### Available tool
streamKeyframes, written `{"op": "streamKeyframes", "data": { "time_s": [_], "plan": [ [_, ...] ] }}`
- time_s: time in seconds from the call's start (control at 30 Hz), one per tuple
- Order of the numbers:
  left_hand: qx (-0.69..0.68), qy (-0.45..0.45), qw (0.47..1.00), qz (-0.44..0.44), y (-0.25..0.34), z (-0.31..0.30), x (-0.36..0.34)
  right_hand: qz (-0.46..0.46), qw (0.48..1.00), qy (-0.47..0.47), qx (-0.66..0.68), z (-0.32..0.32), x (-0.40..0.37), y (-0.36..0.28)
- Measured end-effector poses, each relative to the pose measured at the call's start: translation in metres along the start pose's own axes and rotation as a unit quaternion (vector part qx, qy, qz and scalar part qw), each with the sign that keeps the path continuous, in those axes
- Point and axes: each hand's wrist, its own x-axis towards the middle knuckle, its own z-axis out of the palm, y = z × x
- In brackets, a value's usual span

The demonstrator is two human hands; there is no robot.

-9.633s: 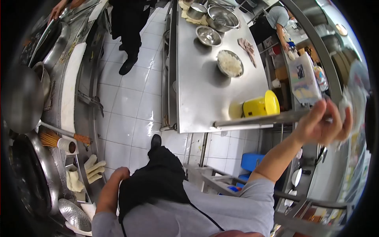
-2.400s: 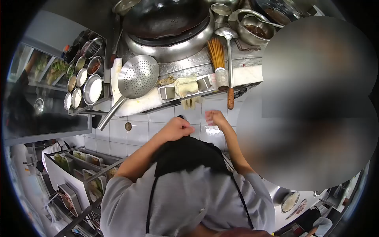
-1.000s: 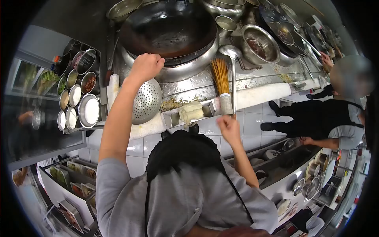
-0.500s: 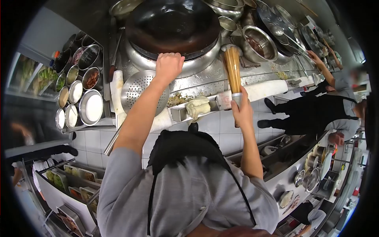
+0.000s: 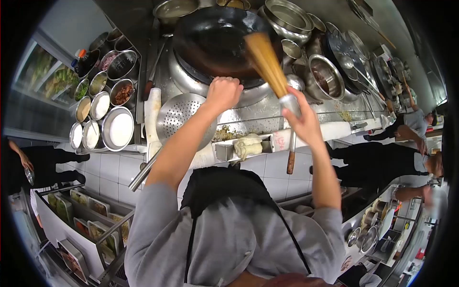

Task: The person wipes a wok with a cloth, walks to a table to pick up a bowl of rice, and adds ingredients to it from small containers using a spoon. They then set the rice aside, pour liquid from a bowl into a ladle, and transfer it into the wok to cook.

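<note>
A large dark wok (image 5: 215, 36) sits tilted on a round metal burner ring (image 5: 184, 76), its inside wet and shiny. My left hand (image 5: 224, 93) is closed on the wok's near rim; the exact grip is hidden under the fingers. In my right hand (image 5: 304, 123) is a bamboo wok brush (image 5: 267, 62), wrapped by my fingers at its pale bound end. Its bristles point up and left over the wok's right side, slightly blurred. Below that hand, a ladle (image 5: 295, 82) lies on the stove with its wooden handle end past the front edge.
A perforated strainer (image 5: 184, 117) lies under my left forearm. A crumpled cloth (image 5: 247, 146) rests on the front ledge near food scraps (image 5: 224, 134). Seasoning bowls (image 5: 118, 129) stand left, a metal bowl (image 5: 325, 79) right. Co-workers in black aprons (image 5: 377, 160) stand to the right.
My right hand has lifted the brush from beside the burner up and left over the wok, uncovering the ladle. My left hand stays at the wok's rim. The whole view has shifted slightly.
</note>
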Motion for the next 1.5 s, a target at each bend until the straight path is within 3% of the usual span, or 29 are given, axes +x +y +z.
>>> {"op": "streamKeyframes", "data": {
  "time_s": [0.07,0.17,0.23,0.3,0.37,0.43,0.5,0.57,0.63,0.7,0.77,0.8,0.83,0.9,0.97,1.03,1.1,1.17,1.2,1.23,1.3,1.37,1.43,1.5],
  "plan": [
    [-0.048,-0.002,0.999,0.012,-0.004,-0.005,-0.001,0.073,0.979,-0.168,-0.085,-0.016,0.060,-0.016],
    [-0.057,-0.010,0.998,0.013,-0.004,-0.009,0.001,-0.035,0.931,-0.291,-0.218,0.004,0.142,0.019],
    [-0.042,-0.016,0.999,0.008,-0.003,-0.008,0.000,-0.076,0.929,-0.221,-0.287,0.035,0.199,0.077],
    [-0.051,-0.011,0.999,-0.008,0.001,-0.012,0.000,0.015,0.903,-0.045,-0.427,0.056,0.261,0.085],
    [-0.046,-0.016,0.999,-0.010,0.003,-0.012,-0.002,0.090,0.956,0.139,-0.242,0.070,0.301,0.060],
    [-0.040,-0.019,0.999,-0.017,0.003,-0.010,-0.001,0.062,0.966,0.230,-0.098,0.115,0.329,0.055],
    [-0.036,-0.022,0.999,-0.014,0.002,-0.011,0.000,0.120,0.992,0.009,-0.034,0.157,0.335,0.044],
    [-0.038,-0.027,0.999,-0.012,0.000,-0.013,0.002,0.148,0.980,-0.114,0.070,0.169,0.284,-0.010],
    [-0.047,-0.021,0.999,-0.012,0.002,-0.013,0.001,-0.069,0.988,-0.137,0.030,0.186,0.237,0.007],
    [-0.051,-0.006,0.999,-0.007,0.002,-0.014,0.002,-0.112,0.975,-0.190,0.005,0.151,0.199,0.025],
    [-0.048,-0.034,0.998,-0.024,0.003,-0.017,0.005,-0.060,0.951,-0.204,-0.223,0.097,0.225,0.046],
    [-0.048,-0.048,0.997,-0.033,0.006,-0.017,0.006,-0.028,0.924,-0.155,-0.348,0.093,0.262,0.095],
    [-0.051,-0.045,0.997,-0.031,0.008,-0.016,0.006,0.065,0.916,-0.062,-0.392,0.079,0.285,0.109],
    [-0.053,-0.034,0.998,-0.028,0.008,-0.015,0.008,0.096,0.952,0.162,-0.240,0.068,0.304,0.079],
    [-0.053,-0.038,0.997,-0.035,0.011,-0.013,0.004,0.066,0.959,0.253,-0.115,0.107,0.324,0.075],
    [-0.046,-0.052,0.997,-0.032,0.008,-0.012,0.007,0.092,0.991,0.019,-0.096,0.149,0.325,0.060],
    [-0.046,-0.049,0.997,-0.028,0.008,-0.013,0.006,0.083,0.991,-0.100,0.042,0.186,0.273,0.015],
    [-0.051,-0.035,0.998,-0.024,0.009,-0.015,0.008,-0.005,0.982,-0.155,0.107,0.195,0.237,0.009],
    [-0.044,-0.029,0.999,-0.015,0.007,-0.012,0.008,-0.062,0.989,-0.133,0.034,0.188,0.236,0.030],
    [-0.048,-0.040,0.998,-0.022,0.011,-0.012,0.002,-0.089,0.981,-0.112,-0.132,0.162,0.247,0.042],
    [-0.044,-0.051,0.997,-0.025,0.009,-0.013,0.007,0.064,0.950,-0.048,-0.301,0.122,0.297,0.080],
    [-0.048,-0.024,0.998,-0.020,0.010,-0.011,0.005,0.158,0.951,0.173,-0.201,0.103,0.301,0.070],
    [-0.044,-0.001,0.999,-0.019,0.010,-0.010,0.005,0.151,0.954,0.235,-0.112,0.109,0.299,0.063],
    [-0.070,-0.018,0.996,-0.046,0.012,-0.013,0.004,0.125,0.979,0.050,-0.151,0.133,0.295,0.056]
  ]
}}
